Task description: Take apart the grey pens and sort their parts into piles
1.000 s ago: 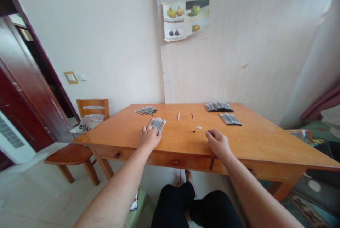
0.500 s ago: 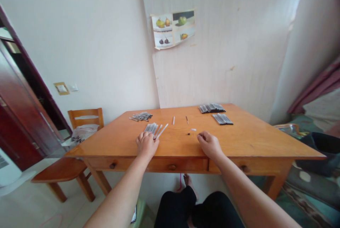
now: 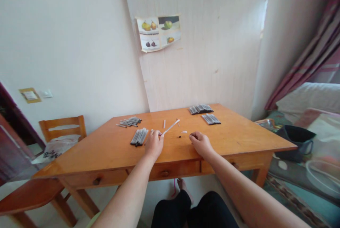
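Observation:
My left hand (image 3: 154, 144) is closed in a pinch on a thin white pen tube (image 3: 171, 126) that points up and to the right over the wooden table (image 3: 239, 139). Just left of that hand lies a bundle of grey-and-white pen tubes (image 3: 139, 137). My right hand (image 3: 199, 142) rests on the table as a loose fist; I cannot make out anything in it. Between and beyond the hands lie a small dark piece (image 3: 180, 136), a short white piece (image 3: 184, 131) and a single white tube (image 3: 164, 124).
More pen parts lie in piles at the far left (image 3: 129, 121) and far right (image 3: 201, 109), with another row (image 3: 210, 119) beside it. A wooden chair (image 3: 60, 132) holding a plastic bag stands left of the table. A black bucket (image 3: 294, 138) sits on the floor at right.
My left hand left the bundle, moved right and lifted one white tube off the table. My right hand barely moved. The view swung to the right.

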Demonstrator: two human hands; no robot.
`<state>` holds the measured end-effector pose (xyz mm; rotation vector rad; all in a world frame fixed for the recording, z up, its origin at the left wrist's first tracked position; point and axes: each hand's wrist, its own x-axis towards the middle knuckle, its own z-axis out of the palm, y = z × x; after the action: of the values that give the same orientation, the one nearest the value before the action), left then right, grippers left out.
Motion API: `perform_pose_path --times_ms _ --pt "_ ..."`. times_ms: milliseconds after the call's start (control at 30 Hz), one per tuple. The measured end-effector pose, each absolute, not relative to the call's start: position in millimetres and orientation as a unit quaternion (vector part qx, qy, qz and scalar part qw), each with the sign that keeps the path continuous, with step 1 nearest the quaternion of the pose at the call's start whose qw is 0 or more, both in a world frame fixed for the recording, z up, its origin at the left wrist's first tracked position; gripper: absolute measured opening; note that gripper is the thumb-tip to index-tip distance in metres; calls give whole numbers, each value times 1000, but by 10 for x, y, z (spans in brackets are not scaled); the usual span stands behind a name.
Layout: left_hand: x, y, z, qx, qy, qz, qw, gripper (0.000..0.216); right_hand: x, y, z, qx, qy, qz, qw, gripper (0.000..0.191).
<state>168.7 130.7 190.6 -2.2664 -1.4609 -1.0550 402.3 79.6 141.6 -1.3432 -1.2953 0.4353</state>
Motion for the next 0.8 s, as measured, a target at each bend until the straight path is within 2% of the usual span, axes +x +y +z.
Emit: perform_pose_path --times_ms 267,500,667,800 --pt "1880 1788 2072 -772 -495 -391 75 11 4121 1029 1679 -511 -483 331 630 23" --pt "2154 2151 2178 -765 -470 -440 31 12 4383 1601 2034 -474 -437 430 633 16" --pt "2277 2222 2093 -770 -437 -465 3 12 4475 1993 2117 -455 -402 466 643 19" --pt "2261 2233 2017 -789 -439 -430 5 11 4442 2202 2121 -425 -405 482 651 19"
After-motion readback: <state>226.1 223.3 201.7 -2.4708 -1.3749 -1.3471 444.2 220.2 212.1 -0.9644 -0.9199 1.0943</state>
